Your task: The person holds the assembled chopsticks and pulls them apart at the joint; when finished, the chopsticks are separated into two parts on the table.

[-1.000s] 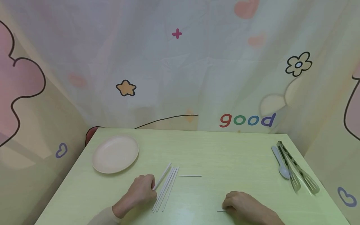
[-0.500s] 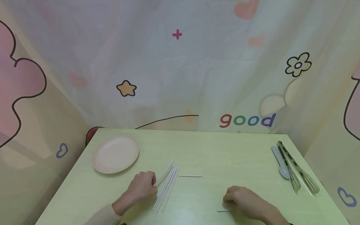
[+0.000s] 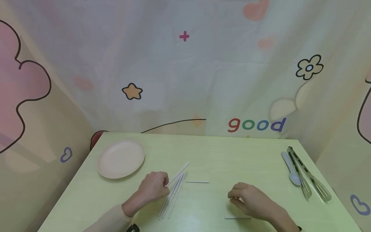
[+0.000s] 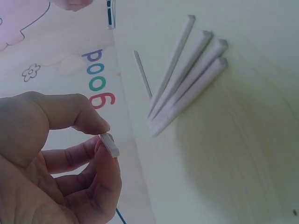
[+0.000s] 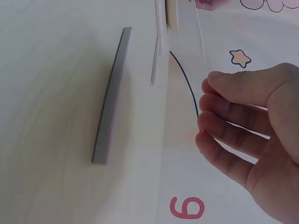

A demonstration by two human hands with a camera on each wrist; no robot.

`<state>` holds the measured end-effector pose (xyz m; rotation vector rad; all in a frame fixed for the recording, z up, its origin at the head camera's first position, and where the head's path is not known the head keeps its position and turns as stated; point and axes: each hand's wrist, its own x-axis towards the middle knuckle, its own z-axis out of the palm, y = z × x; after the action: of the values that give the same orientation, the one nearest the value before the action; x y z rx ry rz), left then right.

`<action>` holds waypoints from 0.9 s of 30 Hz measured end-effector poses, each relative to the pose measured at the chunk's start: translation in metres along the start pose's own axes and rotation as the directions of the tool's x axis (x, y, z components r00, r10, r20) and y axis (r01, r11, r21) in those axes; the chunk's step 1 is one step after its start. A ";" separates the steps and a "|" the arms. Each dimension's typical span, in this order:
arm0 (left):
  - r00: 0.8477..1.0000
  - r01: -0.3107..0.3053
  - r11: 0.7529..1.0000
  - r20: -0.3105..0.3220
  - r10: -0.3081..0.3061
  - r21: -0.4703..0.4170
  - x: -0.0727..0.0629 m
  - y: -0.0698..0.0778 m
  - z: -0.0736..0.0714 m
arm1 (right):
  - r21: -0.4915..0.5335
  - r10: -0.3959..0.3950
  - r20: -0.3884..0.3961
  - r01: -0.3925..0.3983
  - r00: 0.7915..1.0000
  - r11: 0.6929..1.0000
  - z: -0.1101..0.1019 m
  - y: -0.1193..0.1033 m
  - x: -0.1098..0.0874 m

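My left hand [image 3: 153,186] pinches a thin white stick [image 3: 181,170] between thumb and fingers, raised and slanting up to the right. In the left wrist view, the stick's squared end [image 4: 111,145] pokes out at the fingertips. Below that hand, several long white sticks [image 3: 172,200] lie fanned on the table, their far ends together. To the right of them lies a short white stick [image 3: 197,182]. My right hand [image 3: 250,199] hovers with loosely bent fingers and nothing between them. Under it rests another short stick [image 5: 111,100], flat on the tabletop.
A round pale plate [image 3: 121,159] sits at the back left of the table [image 3: 220,154]. Along the right side lie a light-blue spoon [image 3: 291,169] and metal tongs [image 3: 311,178] with slotted ends. A printed curtain [image 3: 162,64] hangs behind the table.
My left hand has moved slightly right and away from me, swinging the pinched stick rightward over the bundle. My right hand has let go of the short stick and risen off it.
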<state>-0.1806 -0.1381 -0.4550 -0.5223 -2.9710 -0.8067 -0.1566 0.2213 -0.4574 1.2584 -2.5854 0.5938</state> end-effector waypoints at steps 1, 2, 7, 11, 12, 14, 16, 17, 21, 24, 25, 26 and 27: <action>1.000 -0.004 1.000 -0.001 0.004 -0.002 0.001 0.001 0.000 | -0.006 -0.009 -0.018 0.009 1.000 1.000 -0.001 0.000 0.001; 1.000 -0.008 1.000 -0.004 0.008 0.000 0.001 0.002 -0.001 | -0.013 -0.018 -0.035 0.018 0.999 1.000 -0.001 -0.001 0.002; 0.999 -0.026 1.000 -0.020 0.026 0.005 0.004 0.008 -0.003 | -0.043 -0.048 -0.092 0.044 0.995 0.998 -0.004 -0.002 0.007; 0.999 -0.042 0.999 -0.025 0.042 0.014 0.007 0.013 -0.005 | -0.050 -0.049 -0.099 0.044 0.994 0.998 -0.007 -0.002 0.012; 0.999 -0.045 0.999 -0.022 0.045 0.014 0.008 0.014 -0.006 | -0.051 -0.047 -0.095 0.042 0.994 0.998 -0.008 -0.002 0.013; 0.999 -0.046 0.999 -0.012 0.046 0.012 0.009 0.016 -0.007 | -0.053 -0.049 -0.089 0.044 0.995 0.998 -0.009 -0.003 0.016; 0.999 -0.053 0.999 -0.011 0.053 0.008 0.010 0.018 -0.008 | -0.061 -0.057 -0.086 0.052 0.995 0.997 -0.010 -0.004 0.019; 0.998 -0.055 0.998 -0.011 0.055 0.007 0.011 0.019 -0.009 | -0.066 -0.061 -0.088 0.056 0.994 0.996 -0.011 -0.004 0.020; 0.998 -0.063 0.998 -0.024 0.063 0.014 0.013 0.023 -0.009 | -0.095 -0.072 -0.091 0.063 0.993 0.993 -0.014 -0.006 0.027; 0.997 -0.071 0.997 -0.035 0.071 0.021 0.016 0.027 -0.008 | -0.116 -0.071 -0.090 0.061 0.993 0.991 -0.017 -0.007 0.032; 0.996 -0.074 0.997 -0.038 0.074 0.021 0.017 0.029 -0.008 | -0.122 -0.071 -0.092 0.060 0.993 0.991 -0.018 -0.008 0.034; 0.996 -0.078 0.997 -0.042 0.079 0.022 0.018 0.030 -0.008 | -0.129 -0.071 -0.095 0.059 0.993 0.990 -0.019 -0.008 0.036; 0.996 -0.081 0.997 -0.045 0.082 0.020 0.018 0.032 -0.008 | -0.136 -0.073 -0.101 0.059 0.992 0.989 -0.020 -0.008 0.038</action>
<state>-0.1883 -0.1105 -0.4304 -0.6114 -2.8917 -0.7737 -0.1732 0.1990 -0.4243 1.2300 -2.4433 0.4551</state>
